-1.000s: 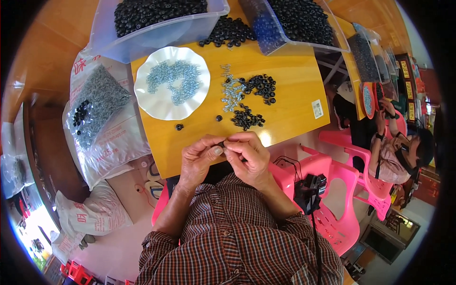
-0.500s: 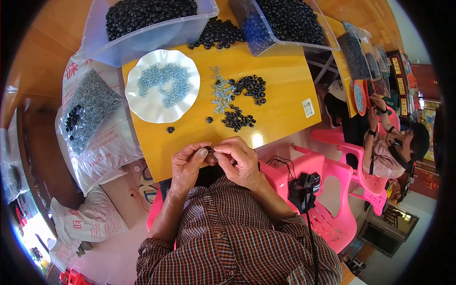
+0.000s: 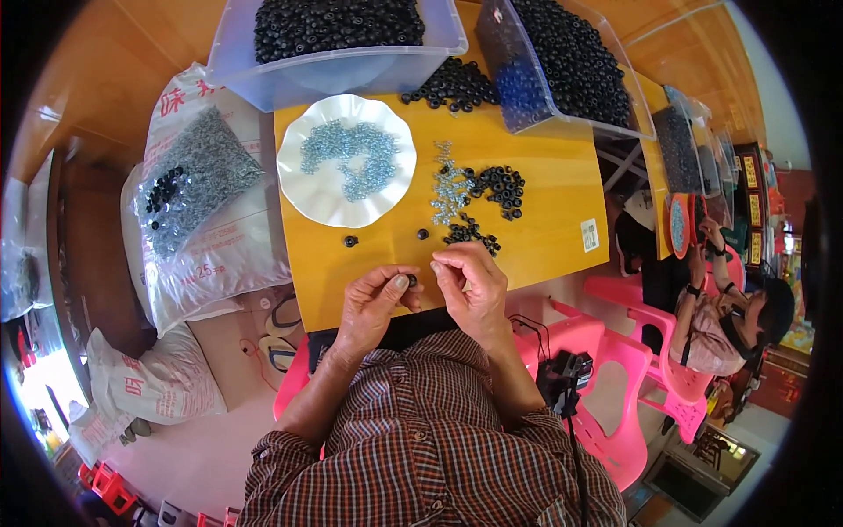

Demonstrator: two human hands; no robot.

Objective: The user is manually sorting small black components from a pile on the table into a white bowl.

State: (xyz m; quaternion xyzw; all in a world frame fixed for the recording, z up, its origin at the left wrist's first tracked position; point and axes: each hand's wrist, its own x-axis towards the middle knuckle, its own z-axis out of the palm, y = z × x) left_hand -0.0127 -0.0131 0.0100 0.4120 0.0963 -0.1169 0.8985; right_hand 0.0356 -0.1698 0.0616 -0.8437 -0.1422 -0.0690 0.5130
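My left hand point(image 3: 379, 300) is closed in a pinch on a small black round plastic piece point(image 3: 412, 280) over the table's near edge. My right hand point(image 3: 475, 290) sits apart from it, just to the right, thumb and forefinger pressed together; whatever is between the tips is too small to make out. Beyond my hands lie two single black pieces point(image 3: 422, 234), a pile of small black parts point(image 3: 472, 235), a pile of black ring-like pieces point(image 3: 500, 190) and a scatter of small clear parts point(image 3: 450, 195). More clear bits fill a white scalloped plate point(image 3: 303, 198) at left.
Two clear plastic bins point(image 3: 351, 77) of black pieces stand at the table's point(image 3: 553, 202) far side, with loose pieces between them. White sacks point(image 3: 233, 263) rest at left, a bag of small grey parts point(image 3: 206, 167) on top. Pink chairs point(image 3: 606, 439) and another person point(image 3: 711, 325) are at right.
My right hand has moved away from my left, opening a gap between them. The black piece stays in my left fingers. The whole view has shifted, so the table appears further right.
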